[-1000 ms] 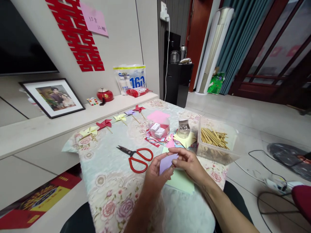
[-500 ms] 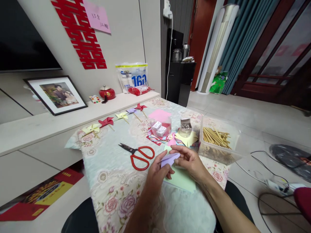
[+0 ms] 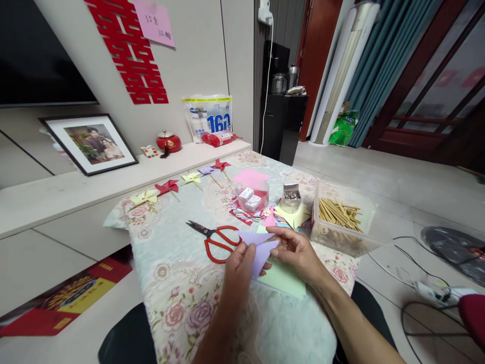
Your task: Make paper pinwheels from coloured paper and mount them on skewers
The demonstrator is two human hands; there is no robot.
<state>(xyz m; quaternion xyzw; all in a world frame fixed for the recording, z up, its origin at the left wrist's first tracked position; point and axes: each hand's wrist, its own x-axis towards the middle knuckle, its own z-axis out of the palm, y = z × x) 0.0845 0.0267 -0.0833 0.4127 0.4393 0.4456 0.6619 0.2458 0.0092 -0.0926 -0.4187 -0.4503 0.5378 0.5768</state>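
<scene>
both hands are pinching a folded lilac paper [image 3: 260,247] above the floral tablecloth [image 3: 178,283]: left hand [image 3: 239,265] gripping its lower edge, right hand [image 3: 299,253] its right corner, red scissors [image 3: 215,240] lying just beside

A home living room, used for paper craft

A domestic setting is shown by the framed photograph [image 3: 90,143] leaned on a low ledge [image 3: 76,189], the red paper-cut wall decoration [image 3: 129,50], a standing air conditioner [image 3: 343,76], teal curtains [image 3: 382,65] and a floral tablecloth [image 3: 178,298].
</scene>
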